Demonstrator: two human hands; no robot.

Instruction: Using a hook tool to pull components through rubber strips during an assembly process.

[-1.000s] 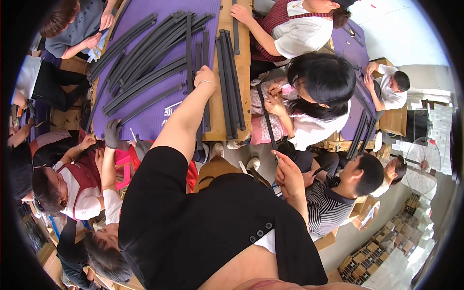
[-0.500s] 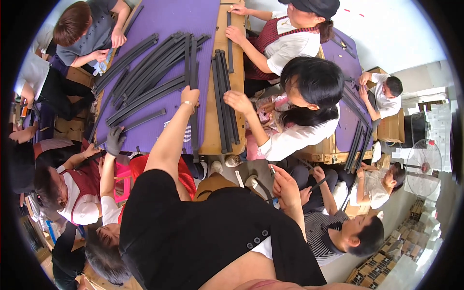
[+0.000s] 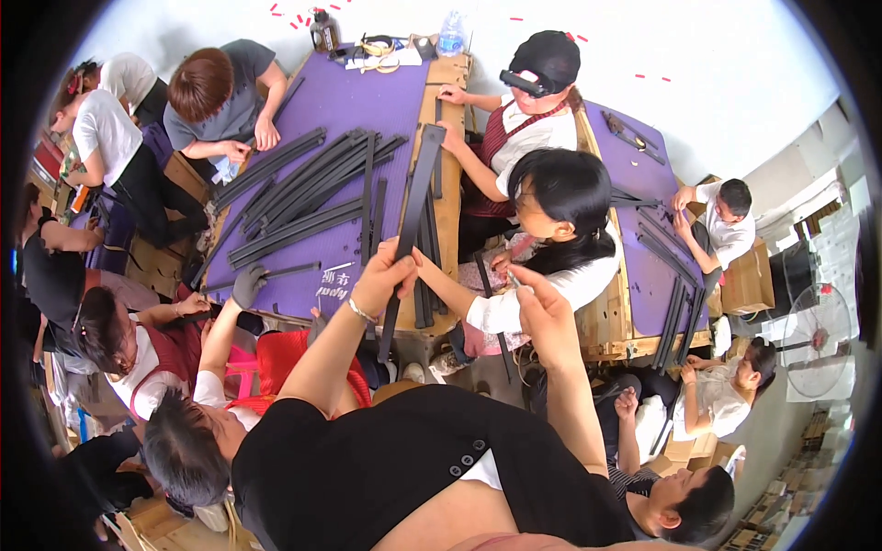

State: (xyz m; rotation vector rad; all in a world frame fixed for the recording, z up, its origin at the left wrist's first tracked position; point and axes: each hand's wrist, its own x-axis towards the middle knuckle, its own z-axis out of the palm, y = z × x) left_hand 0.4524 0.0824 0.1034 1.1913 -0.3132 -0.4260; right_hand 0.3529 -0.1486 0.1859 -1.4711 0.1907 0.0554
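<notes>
The left hand (image 3: 384,275) is raised in front of the person and closed around the lower part of a long dark strip (image 3: 411,220). The strip runs up and slightly to the right from the hand, over the wooden edge of the table (image 3: 448,197), and its upper end reaches toward the far side. A thin bracelet (image 3: 359,312) sits on the left wrist.

The right hand (image 3: 542,308) is lifted too, to the right of the strip and apart from it. Its fingers are partly curled around something small and thin; what it is cannot be made out, nor how firmly it is held.

The table is covered with a purple mat (image 3: 354,101). On the mat lies a loose pile of more dark strips (image 3: 308,197), most slanting from lower left to upper right, with a few lying along the wooden edge just beside the held strip. At the far end of the table stand a clear bottle (image 3: 449,35) and a dark bottle (image 3: 323,30).

Other people sit around the table. A person in a grey shirt (image 3: 225,101) leans over the left side, a person in a black cap (image 3: 542,64) reaches onto the wooden edge from the right, and a person with dark hair (image 3: 562,197) bends forward just beyond the right hand. A gloved hand (image 3: 246,286) of another worker rests at the near left edge of the mat. A second purple table (image 3: 634,184) with more strips stands further right.
</notes>
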